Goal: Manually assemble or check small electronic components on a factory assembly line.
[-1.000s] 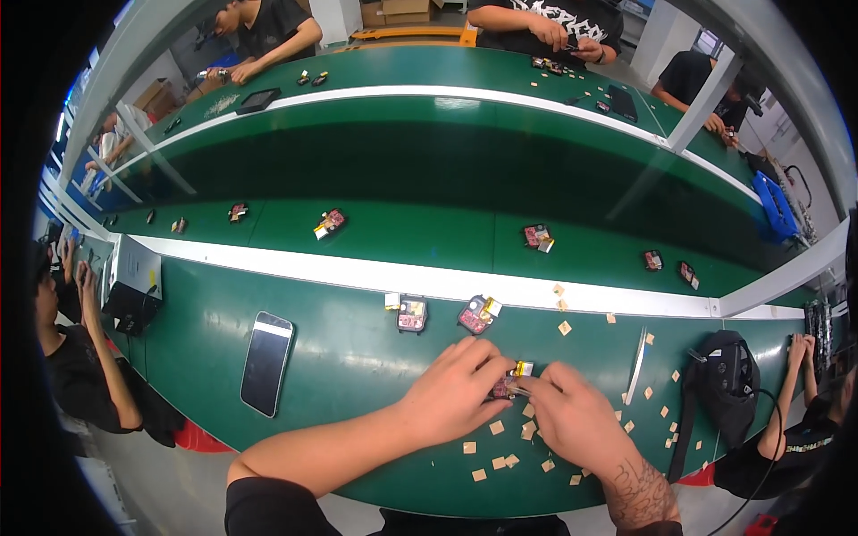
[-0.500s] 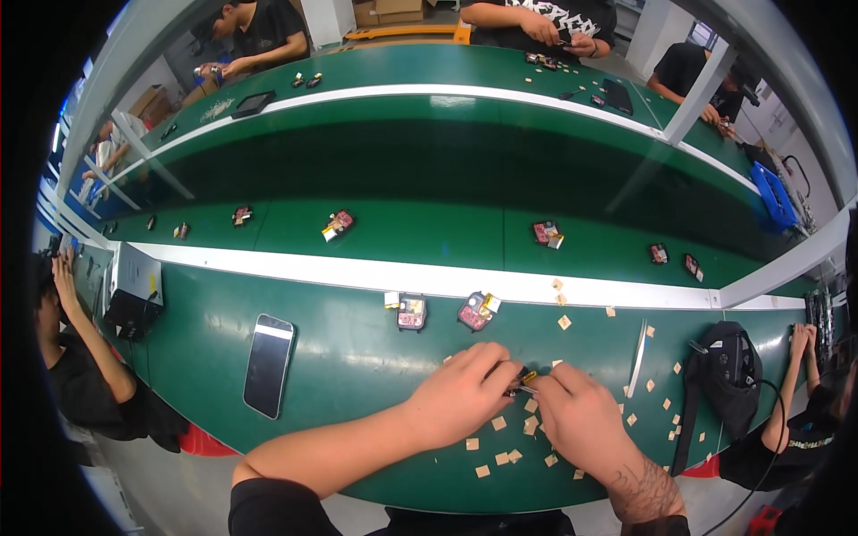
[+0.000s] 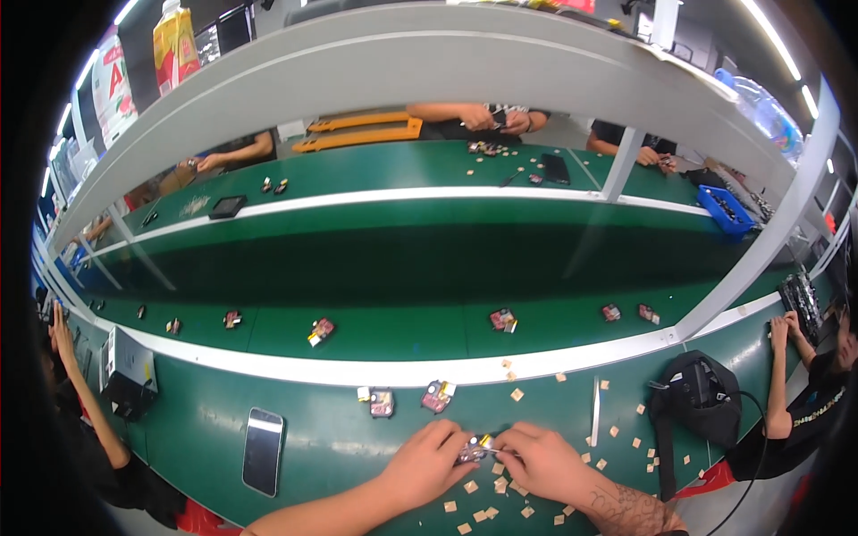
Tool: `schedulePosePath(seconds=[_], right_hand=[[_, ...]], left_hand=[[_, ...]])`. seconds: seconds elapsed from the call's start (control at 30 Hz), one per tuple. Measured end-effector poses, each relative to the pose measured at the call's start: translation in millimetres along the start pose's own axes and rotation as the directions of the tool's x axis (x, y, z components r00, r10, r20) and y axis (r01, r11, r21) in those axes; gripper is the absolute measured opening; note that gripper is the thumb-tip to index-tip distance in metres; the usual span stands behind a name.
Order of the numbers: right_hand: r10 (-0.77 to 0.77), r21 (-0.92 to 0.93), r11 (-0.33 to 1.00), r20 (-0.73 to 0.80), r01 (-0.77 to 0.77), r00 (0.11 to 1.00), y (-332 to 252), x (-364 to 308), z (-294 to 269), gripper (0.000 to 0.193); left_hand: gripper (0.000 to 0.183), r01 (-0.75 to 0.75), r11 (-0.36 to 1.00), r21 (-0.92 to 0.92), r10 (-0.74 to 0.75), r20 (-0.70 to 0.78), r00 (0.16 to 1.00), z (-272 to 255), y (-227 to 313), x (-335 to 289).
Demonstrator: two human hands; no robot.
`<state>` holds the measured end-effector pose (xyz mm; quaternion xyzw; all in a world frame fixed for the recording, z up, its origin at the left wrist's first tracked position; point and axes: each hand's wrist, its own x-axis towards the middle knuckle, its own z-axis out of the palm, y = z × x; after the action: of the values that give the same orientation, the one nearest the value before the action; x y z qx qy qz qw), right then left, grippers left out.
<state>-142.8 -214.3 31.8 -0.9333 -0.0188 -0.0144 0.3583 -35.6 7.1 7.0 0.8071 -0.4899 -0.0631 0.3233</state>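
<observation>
My left hand is closed on a small electronic module with a dark case and a yellow-edged silver part. Facing it, my right hand pinches a thin silver tool whose tip meets the module; its exact kind is too small to tell. Just beyond my hands lie two similar opened modules, one with its silver pouch folded out to the left, the other tilted. Small tan squares are scattered under and around my right hand.
A phone lies at the left, near a grey box. To the right are a white strip and a black bag with a cable. More modules sit beyond the white ledge. Co-workers sit on both sides and opposite.
My view has tilted up, so the table sits lower and the shelf with bottles shows. Both hands keep hold of the module and tool, close together.
</observation>
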Motion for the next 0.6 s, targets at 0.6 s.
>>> schedulePosePath(seconds=[0.6], right_hand=[[-0.226,-0.018,0.974,-0.005,0.226,0.974,13,4,0,0.012]], left_hand=[[0.046,-0.059,0.996,0.064,0.062,-0.042,0.997,2,3,1]])
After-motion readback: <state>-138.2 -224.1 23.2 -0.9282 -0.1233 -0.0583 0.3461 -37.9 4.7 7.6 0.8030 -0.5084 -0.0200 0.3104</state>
